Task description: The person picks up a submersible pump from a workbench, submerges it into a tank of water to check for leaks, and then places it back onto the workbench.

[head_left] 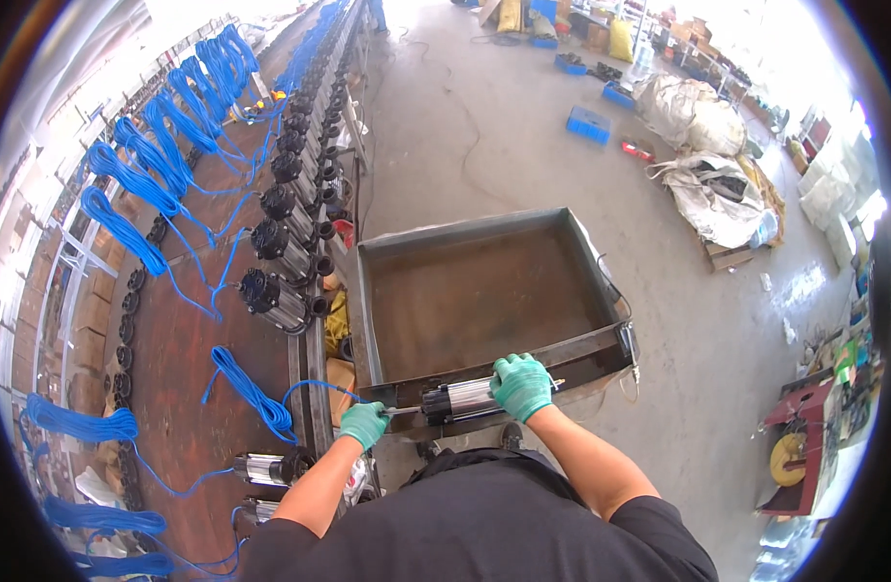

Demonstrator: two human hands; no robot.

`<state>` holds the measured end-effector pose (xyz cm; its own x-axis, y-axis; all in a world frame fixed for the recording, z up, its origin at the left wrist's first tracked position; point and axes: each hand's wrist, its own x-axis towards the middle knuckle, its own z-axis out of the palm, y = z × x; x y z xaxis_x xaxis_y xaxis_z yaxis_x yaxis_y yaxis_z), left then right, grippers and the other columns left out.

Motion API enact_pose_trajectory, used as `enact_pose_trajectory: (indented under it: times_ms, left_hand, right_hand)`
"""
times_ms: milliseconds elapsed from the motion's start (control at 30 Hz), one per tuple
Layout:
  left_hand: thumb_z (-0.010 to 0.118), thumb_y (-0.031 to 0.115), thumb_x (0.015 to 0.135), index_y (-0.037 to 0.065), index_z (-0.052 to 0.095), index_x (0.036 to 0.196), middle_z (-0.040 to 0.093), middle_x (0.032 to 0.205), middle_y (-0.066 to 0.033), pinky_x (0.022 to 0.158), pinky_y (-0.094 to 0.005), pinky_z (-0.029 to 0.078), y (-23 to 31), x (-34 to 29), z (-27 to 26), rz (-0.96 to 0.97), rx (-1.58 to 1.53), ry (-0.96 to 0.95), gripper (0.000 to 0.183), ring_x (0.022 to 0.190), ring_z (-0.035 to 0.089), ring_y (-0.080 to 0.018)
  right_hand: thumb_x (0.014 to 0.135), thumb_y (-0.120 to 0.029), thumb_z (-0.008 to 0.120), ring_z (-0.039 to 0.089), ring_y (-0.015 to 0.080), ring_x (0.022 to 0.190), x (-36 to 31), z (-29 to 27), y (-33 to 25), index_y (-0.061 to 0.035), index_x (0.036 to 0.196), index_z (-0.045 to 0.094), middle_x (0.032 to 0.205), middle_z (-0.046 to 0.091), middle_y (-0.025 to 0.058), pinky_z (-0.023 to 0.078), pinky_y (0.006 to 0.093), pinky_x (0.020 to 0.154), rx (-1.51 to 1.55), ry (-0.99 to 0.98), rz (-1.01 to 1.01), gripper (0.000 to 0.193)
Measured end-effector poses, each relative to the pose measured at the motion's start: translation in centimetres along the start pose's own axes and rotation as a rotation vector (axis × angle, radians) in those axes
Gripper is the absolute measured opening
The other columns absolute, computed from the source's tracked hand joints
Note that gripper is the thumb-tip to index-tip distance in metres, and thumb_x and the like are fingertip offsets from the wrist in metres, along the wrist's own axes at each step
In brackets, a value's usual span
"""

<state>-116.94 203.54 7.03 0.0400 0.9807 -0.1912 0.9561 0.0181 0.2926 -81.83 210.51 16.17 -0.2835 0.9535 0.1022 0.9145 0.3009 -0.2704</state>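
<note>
A submersible pump motor [470, 399] with a ribbed silver body and black end lies sideways along the near rim of a metal tank [368, 320]. My right hand [521, 386], in a green glove, is closed round the motor's right end. My left hand [365, 424], also gloved, is closed by the motor's black end. A thin silver bar-like piece sticks out of the left fist toward the motor; its kind is not clear. A blue cable [315, 383] runs from a coiled bundle [252, 393] on the bench to the left hand.
A long brown bench [179, 359] stretches along the left, with a row of similar motors [276, 301] on its edge and several blue cable coils [121, 228]. Blue crates [588, 124] and white sacks [722, 199] stand on the floor at right. A red machine [799, 446] is at lower right.
</note>
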Motion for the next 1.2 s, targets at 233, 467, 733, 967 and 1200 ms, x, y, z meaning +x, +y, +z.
enact_pose_trajectory:
  times_ms: [233, 467, 733, 967, 1200]
  left_hand:
    - [0.065, 0.042, 0.098, 0.007, 0.064, 0.105, 0.071, 0.085, -0.0105, 0.045, -0.0310, 0.049, 0.3, 1.1, -3.2, -0.796, -1.336, -0.649, 0.035, 0.059, 0.066, -0.0184]
    - [0.062, 0.017, 0.100, 0.007, 0.063, 0.103, 0.071, 0.087, -0.0086, 0.059, -0.0317, 0.054, -1.1, -1.2, 1.9, -0.294, -1.453, -0.284, 0.011, 0.069, 0.069, -0.0214]
    - [0.066, 0.040, 0.098, 0.013, 0.062, 0.116, 0.065, 0.091, -0.0017, 0.061, -0.0291, 0.054, -1.3, -2.0, 2.3, -0.484, -1.414, 0.001, 0.033, 0.070, 0.065, -0.0127]
    - [0.067, 0.035, 0.098, 0.005, 0.060, 0.127, 0.067, 0.094, -0.0053, 0.062, -0.0302, 0.055, -0.2, -8.1, 1.9, -0.575, -1.350, 0.195, 0.042, 0.073, 0.067, -0.0156]
    - [0.067, 0.019, 0.098, 0.006, 0.063, 0.121, 0.070, 0.099, -0.0037, 0.067, -0.0267, 0.054, 2.7, -10.9, 3.2, -0.431, -1.170, 0.229, 0.027, 0.081, 0.065, -0.0117]
  right_hand:
    - [0.082, -0.026, 0.067, 0.064, 0.0317, 0.090, 0.0, 0.0, 0.1, -0.0092, 0.086, 0.070, 0.089, 0.068, 0.0121, 0.053, 0.0442, 0.083, -0.009, -0.023, -0.003, 0.018]
    - [0.082, -0.027, 0.068, 0.064, 0.0305, 0.094, -0.5, 0.1, -0.1, -0.0099, 0.087, 0.068, 0.091, 0.068, 0.0106, 0.054, 0.0441, 0.080, -0.027, -0.043, 0.031, 0.018]
    - [0.086, -0.020, 0.068, 0.064, 0.0376, 0.094, -0.5, -0.3, 2.3, -0.0049, 0.095, 0.067, 0.097, 0.067, 0.0171, 0.052, 0.0477, 0.085, 0.527, 0.192, -0.106, 0.018]
    - [0.088, -0.021, 0.066, 0.062, 0.0417, 0.098, -7.5, 1.8, 23.3, 0.0007, 0.109, 0.063, 0.102, 0.066, 0.0219, 0.050, 0.0488, 0.090, 0.159, 0.509, 0.730, 0.031]
    - [0.098, -0.033, 0.057, 0.061, 0.0250, 0.068, -8.2, 1.4, 28.4, -0.0082, 0.108, 0.059, 0.083, 0.062, 0.0086, 0.052, 0.0427, 0.057, 0.954, -0.100, 1.123, 0.027]
